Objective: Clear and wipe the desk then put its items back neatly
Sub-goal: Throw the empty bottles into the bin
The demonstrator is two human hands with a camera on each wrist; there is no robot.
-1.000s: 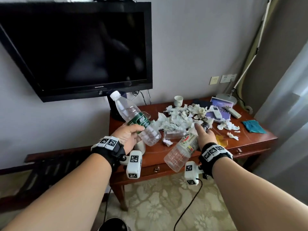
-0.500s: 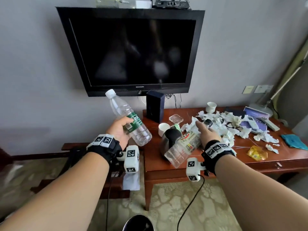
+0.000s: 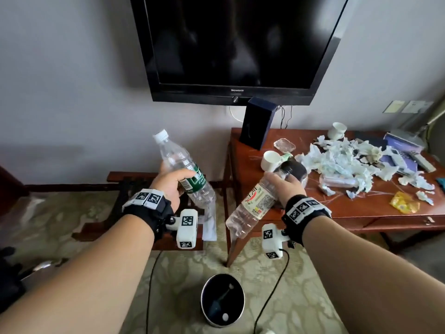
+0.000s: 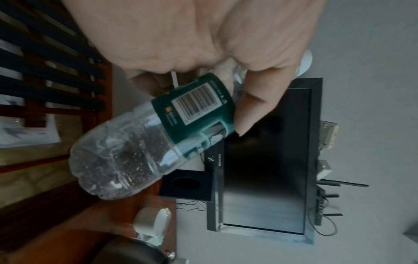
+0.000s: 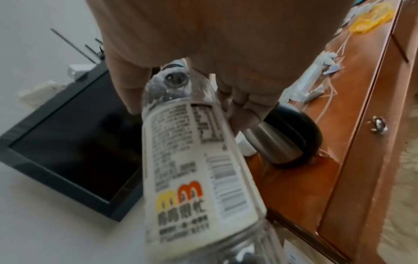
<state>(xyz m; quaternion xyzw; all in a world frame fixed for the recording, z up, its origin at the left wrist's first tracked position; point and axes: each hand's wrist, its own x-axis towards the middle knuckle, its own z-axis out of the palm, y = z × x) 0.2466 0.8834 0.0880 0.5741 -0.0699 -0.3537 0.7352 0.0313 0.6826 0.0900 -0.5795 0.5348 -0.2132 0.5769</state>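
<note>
My left hand grips a clear bottle with a green label, held in the air left of the desk with its white cap up. My right hand holds a clear bottle with a white label by its neck, its base pointing down towards me over the desk's front left corner. The reddish wooden desk carries a heap of crumpled tissues. A round bin stands on the carpet below my hands.
On the desk stand a dark speaker box, two white cups, a glass dish, a steel kettle, remote controls and a yellow wrapper. A television hangs above. A dark slatted rack sits left.
The view has swung left and down, so the bin and the carpet show. Both hands, each still holding its bottle, have drawn back from the desk towards its left corner.
</note>
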